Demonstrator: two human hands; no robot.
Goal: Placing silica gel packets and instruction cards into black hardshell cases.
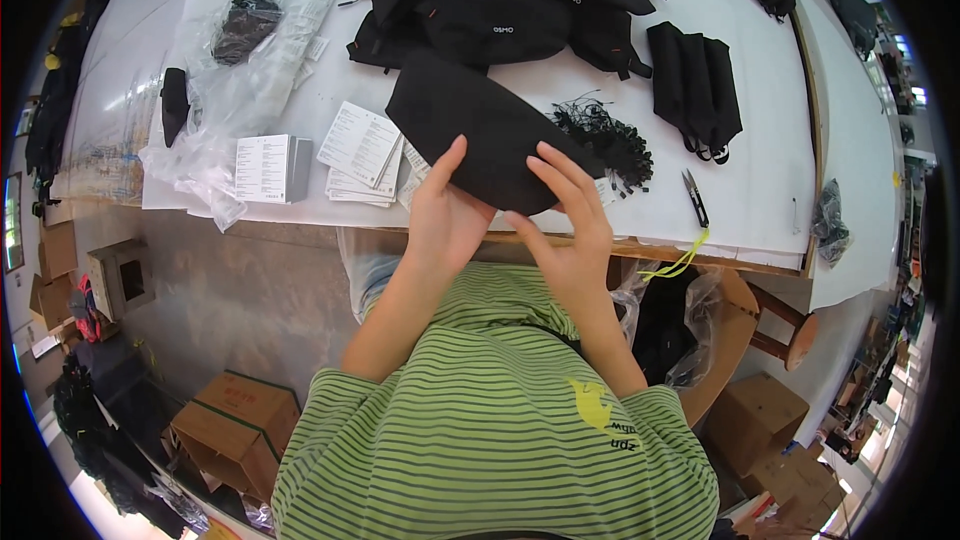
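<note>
Both my hands hold a flat black fabric pouch [475, 120] tilted over the table's near edge. My left hand [447, 215] grips its lower left side, thumb on top and fingers hidden underneath. At its lower right, my right hand [572, 220] has fingertips lying on the fabric and the thumb by the bottom edge. Just beyond lies a heap of similar black pouches [500, 28] with small pale lettering. Stacks of white printed cards [362, 145] are left of the held pouch, and a tangle of black tag cords [625, 145] is to its right.
On the white table [750, 210] lie thread snips [695, 198] with a yellow cord, folded black pouches [695, 90], a white card block [265, 168] and clear plastic bags [240, 90]. Below stand an open carton [725, 330], a wooden stool [790, 330] and another cardboard box [235, 425].
</note>
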